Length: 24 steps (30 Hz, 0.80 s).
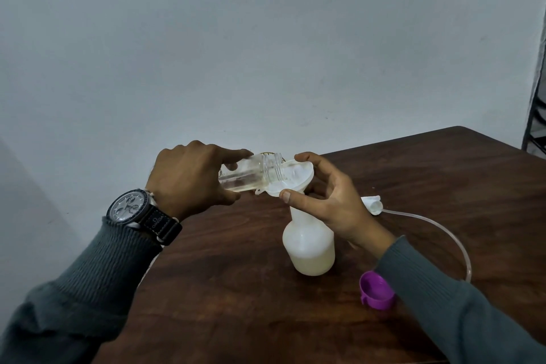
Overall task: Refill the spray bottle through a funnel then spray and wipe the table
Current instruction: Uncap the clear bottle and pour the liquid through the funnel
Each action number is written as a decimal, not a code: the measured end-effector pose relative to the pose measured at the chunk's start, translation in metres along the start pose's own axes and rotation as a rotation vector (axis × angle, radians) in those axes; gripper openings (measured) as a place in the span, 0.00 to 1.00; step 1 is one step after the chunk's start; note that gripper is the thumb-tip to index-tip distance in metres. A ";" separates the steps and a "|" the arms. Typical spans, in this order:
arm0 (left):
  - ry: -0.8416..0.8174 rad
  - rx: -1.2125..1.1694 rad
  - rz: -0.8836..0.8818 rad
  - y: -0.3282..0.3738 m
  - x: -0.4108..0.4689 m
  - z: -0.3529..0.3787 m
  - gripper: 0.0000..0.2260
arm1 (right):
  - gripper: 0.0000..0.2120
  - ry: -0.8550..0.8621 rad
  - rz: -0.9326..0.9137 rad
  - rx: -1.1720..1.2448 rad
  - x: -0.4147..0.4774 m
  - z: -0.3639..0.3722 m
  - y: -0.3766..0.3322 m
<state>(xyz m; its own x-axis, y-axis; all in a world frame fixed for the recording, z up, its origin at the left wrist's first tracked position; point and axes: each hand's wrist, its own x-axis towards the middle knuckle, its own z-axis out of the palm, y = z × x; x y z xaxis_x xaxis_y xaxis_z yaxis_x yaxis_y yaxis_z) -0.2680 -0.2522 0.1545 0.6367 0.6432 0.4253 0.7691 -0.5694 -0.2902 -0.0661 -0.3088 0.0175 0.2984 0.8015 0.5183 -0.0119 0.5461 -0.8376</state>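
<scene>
A white translucent spray bottle stands upright on the brown table, partly filled with pale liquid. A white funnel sits in its neck. My right hand grips the funnel's rim with thumb and fingers. My left hand holds a clear jar tipped almost on its side, its threaded mouth over the funnel. A little pale liquid lies along the jar's lower side.
The white spray head lies on the table right of the bottle, its thin clear tube curving toward my right sleeve. A purple cap lies near the sleeve. The table's left edge runs beneath my left forearm. A wall stands behind.
</scene>
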 end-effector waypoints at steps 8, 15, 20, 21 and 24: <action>0.000 0.011 -0.002 0.000 0.000 0.000 0.30 | 0.27 0.002 0.010 0.004 0.000 0.000 0.000; 0.003 0.013 -0.003 0.002 0.000 -0.001 0.29 | 0.27 0.006 0.017 0.017 0.000 0.000 0.000; 0.005 0.012 0.002 0.000 0.000 -0.002 0.29 | 0.27 0.002 0.018 0.020 0.000 0.001 0.001; 0.006 0.013 0.002 0.001 -0.001 -0.002 0.29 | 0.27 0.001 0.019 0.022 0.000 0.001 0.001; 0.002 0.010 0.002 0.001 -0.001 -0.002 0.29 | 0.27 -0.004 0.016 0.026 0.000 0.000 0.001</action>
<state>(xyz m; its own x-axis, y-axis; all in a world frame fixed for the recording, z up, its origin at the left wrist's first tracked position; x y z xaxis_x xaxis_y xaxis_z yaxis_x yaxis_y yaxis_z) -0.2676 -0.2547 0.1559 0.6382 0.6411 0.4263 0.7683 -0.5654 -0.3000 -0.0663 -0.3084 0.0168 0.2942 0.8112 0.5053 -0.0417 0.5391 -0.8412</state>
